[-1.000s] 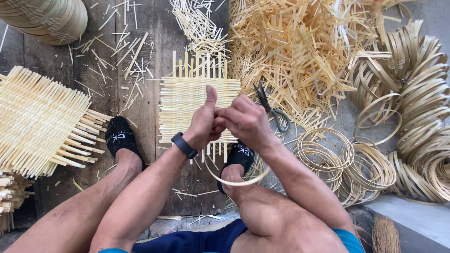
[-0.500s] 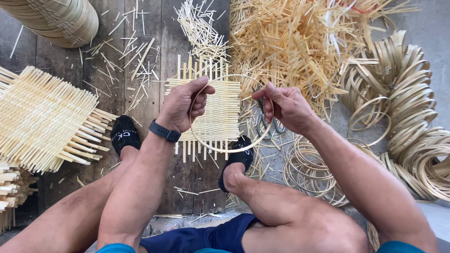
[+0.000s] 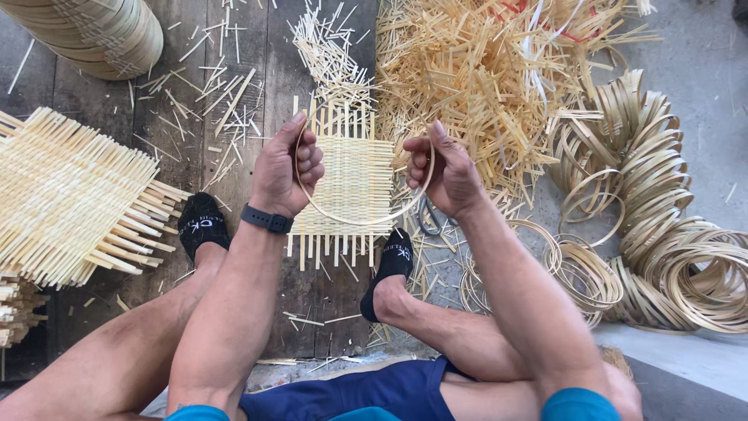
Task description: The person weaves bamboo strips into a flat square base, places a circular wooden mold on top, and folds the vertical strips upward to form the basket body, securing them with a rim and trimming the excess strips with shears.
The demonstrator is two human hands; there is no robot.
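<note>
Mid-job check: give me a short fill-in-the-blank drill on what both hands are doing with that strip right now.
1. The left hand and right hand bend one thin bamboo strip into a ____.
2. Below the strip lies a flat woven mat on the ____ floor.
3. The left wrist wears a black ____.
4. The coiled hoops lie on the person's ____ side.

Missing words: curve; wooden; watch; right

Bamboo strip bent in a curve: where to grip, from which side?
Grip the bamboo strip at its two upturned ends, from the outer sides, as the left hand and right hand do. Its middle sags over the woven mat; pinching both ends probably keeps the bow.
</note>
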